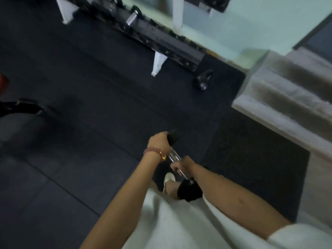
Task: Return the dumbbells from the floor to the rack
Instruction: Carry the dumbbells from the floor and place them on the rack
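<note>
— Where is the dumbbell at this moment?

— In both my hands, low in front of my legs and, as far as I can judge, off the floor. My left hand is clenched at the far end, where the chrome handle meets the black head. My right hand grasps the handle lower down, fingers curled round the bar. The near head hangs just above my knee.

— And the rack?

— Ahead of me against the pale wall, well apart from where I stand. Other weights sit along it, though blur hides which slot is free.

— So how do you carry it well?

— I keep the load close to my body and both grips tight, because the bar is tilted and the near head wants to swing into my leg. I would level it before walking.

— Anything in the way?

— A kettlebell sits on the floor just beside the rack's right end, and steps rise on my right. I would aim left of the kettlebell, towards the white leg of the frame.

— And the set-down?

— Lower it into the cradle with both hands, heads resting first, and only release once it sits without rolling. My fingers must stay clear of the gap between head and rail.
</note>
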`<state>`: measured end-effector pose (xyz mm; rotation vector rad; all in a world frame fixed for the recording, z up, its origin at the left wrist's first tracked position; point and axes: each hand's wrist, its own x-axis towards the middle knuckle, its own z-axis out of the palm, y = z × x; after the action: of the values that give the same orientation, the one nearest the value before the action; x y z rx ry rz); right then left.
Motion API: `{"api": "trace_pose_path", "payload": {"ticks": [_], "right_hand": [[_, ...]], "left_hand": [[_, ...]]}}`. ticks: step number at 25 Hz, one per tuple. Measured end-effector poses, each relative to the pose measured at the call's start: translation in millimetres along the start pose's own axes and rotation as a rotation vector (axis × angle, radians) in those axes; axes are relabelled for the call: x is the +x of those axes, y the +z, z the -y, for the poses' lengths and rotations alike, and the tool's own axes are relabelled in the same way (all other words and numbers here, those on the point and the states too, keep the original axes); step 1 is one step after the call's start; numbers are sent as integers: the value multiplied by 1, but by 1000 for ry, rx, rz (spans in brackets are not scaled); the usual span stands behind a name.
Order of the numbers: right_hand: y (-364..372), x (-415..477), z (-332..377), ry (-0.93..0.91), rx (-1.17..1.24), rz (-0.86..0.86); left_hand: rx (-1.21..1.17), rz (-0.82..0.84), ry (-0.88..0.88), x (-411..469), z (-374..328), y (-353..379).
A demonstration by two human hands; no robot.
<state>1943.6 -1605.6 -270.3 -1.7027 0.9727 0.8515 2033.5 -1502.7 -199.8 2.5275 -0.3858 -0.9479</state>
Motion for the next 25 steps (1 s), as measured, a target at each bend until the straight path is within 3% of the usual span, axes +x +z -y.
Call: {"api": "trace_pose_path", "payload": {"ticks": [6, 10, 14, 21, 23, 25], "right_hand": [[31, 32, 129, 58, 97, 72], [52, 61, 233, 46, 121, 35], [64, 89, 323, 36, 305, -8], [55, 179, 462, 149, 490, -170], [41, 207, 508, 130, 545, -164], [28, 233, 548, 90, 589, -137]], "left_hand": [[13, 39, 0, 84, 51, -97], [133, 11, 155, 140, 94, -191], [202, -70, 342, 195, 107, -275], [-360, -162, 279, 320, 149, -351], [-410, -165, 261, 368, 141, -379], [-315, -128, 268, 414, 133, -414]]}}
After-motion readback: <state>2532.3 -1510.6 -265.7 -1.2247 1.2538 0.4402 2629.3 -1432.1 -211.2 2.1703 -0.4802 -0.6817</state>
